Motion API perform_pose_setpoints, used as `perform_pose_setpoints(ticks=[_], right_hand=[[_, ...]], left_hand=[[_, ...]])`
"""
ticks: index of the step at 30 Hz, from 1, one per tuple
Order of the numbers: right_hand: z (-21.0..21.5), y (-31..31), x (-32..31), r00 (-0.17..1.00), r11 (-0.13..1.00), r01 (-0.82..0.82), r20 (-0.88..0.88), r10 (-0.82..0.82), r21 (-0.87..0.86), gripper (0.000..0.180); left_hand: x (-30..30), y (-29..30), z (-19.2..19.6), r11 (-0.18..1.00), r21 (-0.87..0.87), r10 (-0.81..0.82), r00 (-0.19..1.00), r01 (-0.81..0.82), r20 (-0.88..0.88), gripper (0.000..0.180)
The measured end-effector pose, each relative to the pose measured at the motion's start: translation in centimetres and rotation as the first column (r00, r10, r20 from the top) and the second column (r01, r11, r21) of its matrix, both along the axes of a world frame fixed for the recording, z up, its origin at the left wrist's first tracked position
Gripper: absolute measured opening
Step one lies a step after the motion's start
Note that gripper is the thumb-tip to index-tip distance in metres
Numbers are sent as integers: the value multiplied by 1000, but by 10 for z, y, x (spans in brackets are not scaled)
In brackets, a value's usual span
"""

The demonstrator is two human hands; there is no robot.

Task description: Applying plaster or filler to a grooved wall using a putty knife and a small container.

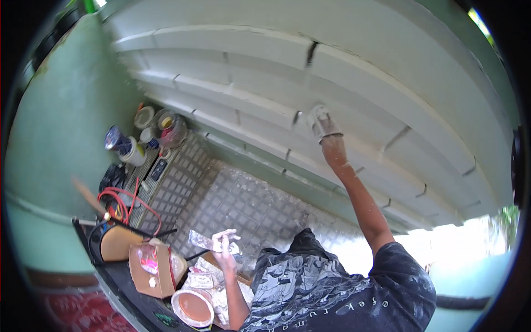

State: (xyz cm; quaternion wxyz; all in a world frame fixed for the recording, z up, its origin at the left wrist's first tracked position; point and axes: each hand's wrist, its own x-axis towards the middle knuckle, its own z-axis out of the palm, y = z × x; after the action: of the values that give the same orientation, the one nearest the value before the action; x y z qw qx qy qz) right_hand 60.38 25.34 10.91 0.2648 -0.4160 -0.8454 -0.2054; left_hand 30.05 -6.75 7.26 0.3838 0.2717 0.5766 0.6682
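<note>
My left hand, smeared with white, is closed around a putty knife; its whitish blade points left. The knife is held above a wooden-edged tray of white lumpy stuff. My right arm reaches up to a white grooved wall. At the wall my right hand wears a white-stained glove and touches or nearly touches a raised ledge. Its fingers are too blurred to read, so whether it holds anything is unclear. A dark gap in the ledge lies just left of that hand.
A tub of orange-brown paste and a cardboard box crowd a black surface at lower left. Beyond are a red hose, plastic containers, a tan-seated chair and a green wall. Tiled floor lies below.
</note>
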Motion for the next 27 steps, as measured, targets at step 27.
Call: perform_pose_setpoints(ticks=[27], right_hand=[[-62, -245, 316, -106, 559, 718, -860, -500, -413, 46]], left_hand=[[116, 41, -25, 904, -74, -365, 851, 421, 378, 12]])
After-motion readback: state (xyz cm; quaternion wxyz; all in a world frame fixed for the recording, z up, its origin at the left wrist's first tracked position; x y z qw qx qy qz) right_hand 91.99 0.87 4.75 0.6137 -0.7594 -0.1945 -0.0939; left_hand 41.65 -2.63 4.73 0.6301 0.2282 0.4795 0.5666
